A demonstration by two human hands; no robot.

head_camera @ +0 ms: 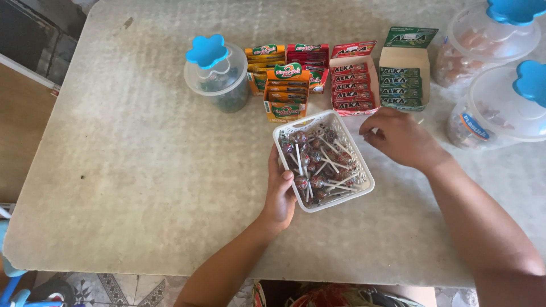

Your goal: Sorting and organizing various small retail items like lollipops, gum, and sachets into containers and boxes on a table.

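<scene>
1. Head view: a white slotted basket (365, 183) sits near the middle of the pale table (142, 170), filled with wrapped lollipops (318, 162) on white sticks.
2. Left hand (280, 196): pressed against the basket's left wall, fingers curled over the rim and closed on it.
3. Right hand (401, 138): rests on the table just right of the basket's far corner, fingers bent inward. Whether it grips anything cannot be told; the fingertips are hidden.
4. Far of the basket: orange candy boxes (286, 91), a red box of candy packs (352, 85) and a green-packed carton (404, 79), standing side by side.
5. Far left: a clear jar with a blue flower-shaped lid (216, 77).
6. Far right: two larger clear jars with blue lids (495, 85), near the right hand.
</scene>
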